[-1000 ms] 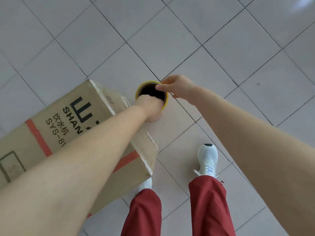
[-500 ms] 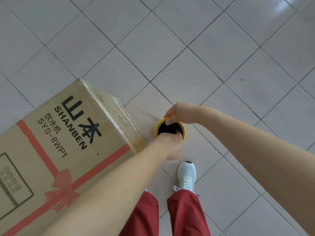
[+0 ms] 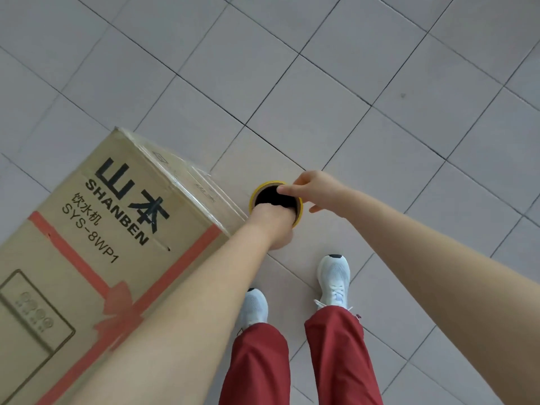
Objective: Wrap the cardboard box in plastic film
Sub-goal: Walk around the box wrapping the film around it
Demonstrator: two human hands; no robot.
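Observation:
A large cardboard box with black lettering and a red ribbon print stands on the floor at the left. Clear plastic film covers its right side and stretches to a film roll, seen end-on with a yellow core rim and dark hollow. My left hand grips the roll's near rim, fingers reaching into the core. My right hand pinches the far rim, thumb on the edge. The roll's body is hidden below my hands.
Grey floor tiles with dark grout lines spread all around. My two white sneakers and red trouser legs stand just behind the roll, close to the box's near corner.
The view swung so more of the box's printed face shows. Both hands kept hold of the roll beside the box's right side as I stepped; both feet are now in view.

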